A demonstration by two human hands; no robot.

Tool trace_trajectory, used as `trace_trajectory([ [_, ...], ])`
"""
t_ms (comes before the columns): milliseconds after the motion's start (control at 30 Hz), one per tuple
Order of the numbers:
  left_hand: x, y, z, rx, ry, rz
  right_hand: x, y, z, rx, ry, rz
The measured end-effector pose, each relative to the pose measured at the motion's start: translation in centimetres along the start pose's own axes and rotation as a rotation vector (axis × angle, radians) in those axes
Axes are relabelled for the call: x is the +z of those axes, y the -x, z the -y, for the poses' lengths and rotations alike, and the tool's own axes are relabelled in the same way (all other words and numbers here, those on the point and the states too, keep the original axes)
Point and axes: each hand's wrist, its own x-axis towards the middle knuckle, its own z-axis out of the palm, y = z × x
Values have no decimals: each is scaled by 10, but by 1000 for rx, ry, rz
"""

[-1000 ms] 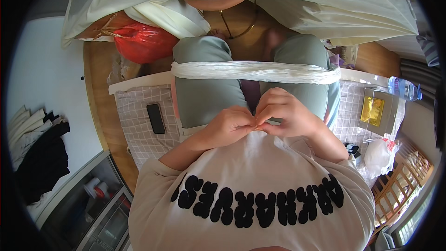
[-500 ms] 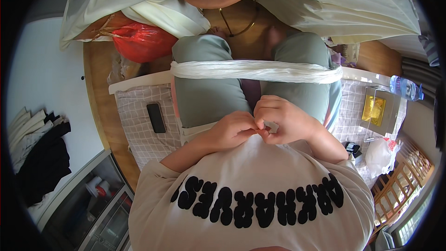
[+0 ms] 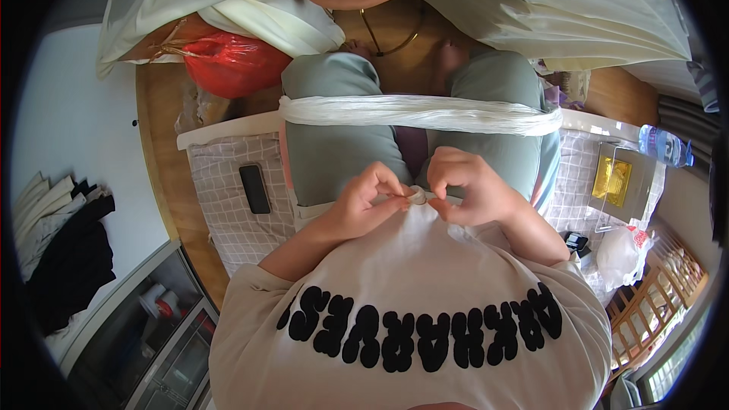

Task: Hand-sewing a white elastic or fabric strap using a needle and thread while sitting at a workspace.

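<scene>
A hank of white thread (image 3: 414, 114) is stretched around both my knees, over grey-green trousers (image 3: 334, 159). Behind it, my left hand (image 3: 370, 201) pinches at a small pale loop (image 3: 417, 197) just above the front of my shirt (image 3: 425, 250). Whether that loop is coiled thread or cloth, I cannot make out. A short gap away, my right hand (image 3: 472, 188) has its finger and thumb curled toward each other. Anything between those fingertips is too fine to see. Neither hand touches the stretched hank.
A dark phone (image 3: 255, 189) lies on the checked cloth to my left. On the right are a gold packet (image 3: 610, 180), a water bottle (image 3: 665, 146) and a white plastic bag (image 3: 625, 255). Ahead hangs pale cloth (image 3: 547, 23), beside a red bag (image 3: 235, 64).
My hands, fingertips together before, have moved apart, the left to the left and the right slightly to the right. The pale loop now shows between them. The hank stays around my knees.
</scene>
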Motion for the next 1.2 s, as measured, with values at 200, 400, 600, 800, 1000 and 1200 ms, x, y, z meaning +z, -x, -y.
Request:
trace_trajectory([
  [200,-12,-13,0,-168,231,-51,4,1,-6,198,-115,-239],
  [400,-15,-30,-4,-231,289,-87,10,1,-8,294,-268,-189],
  [600,-11,-29,4,-231,322,-145,11,3,-15,321,-382,-306],
  [800,-2,-29,13,-222,256,-236,-5,4,-8,361,-480,-436],
  [1000,-6,-34,27,-164,143,-104,-129,20,20,157,-127,-776],
  [1200,-24,-40,52,-216,188,-73,-326,76,78,-98,415,-1378],
])
